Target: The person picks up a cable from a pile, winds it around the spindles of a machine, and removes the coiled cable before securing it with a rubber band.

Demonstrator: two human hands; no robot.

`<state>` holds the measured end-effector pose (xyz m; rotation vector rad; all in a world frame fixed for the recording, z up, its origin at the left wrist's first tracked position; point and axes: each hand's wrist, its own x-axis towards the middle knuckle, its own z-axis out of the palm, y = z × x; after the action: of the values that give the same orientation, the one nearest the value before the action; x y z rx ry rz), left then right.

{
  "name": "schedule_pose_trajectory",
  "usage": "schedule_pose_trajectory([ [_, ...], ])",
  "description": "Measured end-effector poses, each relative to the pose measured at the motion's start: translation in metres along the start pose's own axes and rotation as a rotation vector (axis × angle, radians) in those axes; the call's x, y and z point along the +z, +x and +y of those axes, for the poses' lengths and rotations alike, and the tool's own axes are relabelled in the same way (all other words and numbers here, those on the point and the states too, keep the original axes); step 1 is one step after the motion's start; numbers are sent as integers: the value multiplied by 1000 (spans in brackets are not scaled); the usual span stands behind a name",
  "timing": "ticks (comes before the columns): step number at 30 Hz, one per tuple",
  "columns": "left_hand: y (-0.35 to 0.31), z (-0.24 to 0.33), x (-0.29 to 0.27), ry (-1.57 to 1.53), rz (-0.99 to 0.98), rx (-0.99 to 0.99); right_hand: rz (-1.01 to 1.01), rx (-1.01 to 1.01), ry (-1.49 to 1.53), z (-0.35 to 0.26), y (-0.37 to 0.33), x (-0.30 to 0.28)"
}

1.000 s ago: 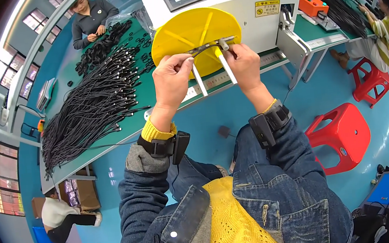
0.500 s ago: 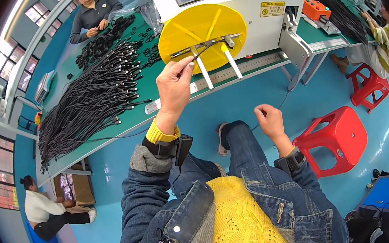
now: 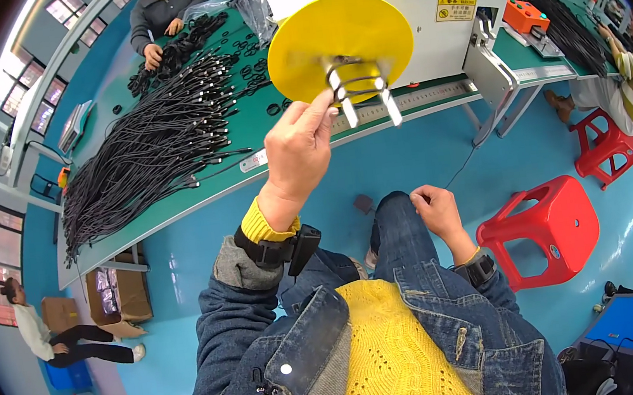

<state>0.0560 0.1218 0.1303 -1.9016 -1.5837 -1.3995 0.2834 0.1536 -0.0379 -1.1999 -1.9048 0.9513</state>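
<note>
My left hand (image 3: 299,149) pinches a black cable (image 3: 356,80) at the front of a yellow disc (image 3: 340,31). Two pale prongs (image 3: 392,109) stick out of the disc, blurred by motion, and the cable loops around them. The disc sits on a white winding machine (image 3: 427,1) on the green bench. Low over my thigh hangs my right hand (image 3: 437,213), its fingers curled in with nothing seen in them. Left of the machine lies a large bundle of black cables (image 3: 140,155) with metal-tipped ends.
Steel rulers (image 3: 438,96) run along the bench edge. An orange control box (image 3: 524,15) stands right of the machine. Red stools (image 3: 550,229) are on the blue floor to my right. Co-workers sit across the bench, at the far right and at the lower left, beside cardboard boxes (image 3: 140,292).
The prongs have turned and the cable now wraps around them. My left hand has moved slightly right, staying by the disc. My right hand has dropped a little lower.
</note>
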Motion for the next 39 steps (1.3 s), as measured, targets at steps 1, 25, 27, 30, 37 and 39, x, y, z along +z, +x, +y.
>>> schedule_pose_trajectory([
  [1,-2,1,1,-10,1,1,-10,12,5,2,-1,1],
  [25,18,51,16,342,-113,300,261,-412,254,-129,69,-37],
  [27,21,58,10,399,-118,318,203,-446,249,-132,75,-37],
  [30,29,65,-3,348,-449,-161,155,-411,252,-127,82,-39],
  [37,24,19,-1,238,-466,81,32,-427,275,-121,113,-46],
  [39,27,15,0,148,-523,89,-101,-512,389,-112,124,-42],
])
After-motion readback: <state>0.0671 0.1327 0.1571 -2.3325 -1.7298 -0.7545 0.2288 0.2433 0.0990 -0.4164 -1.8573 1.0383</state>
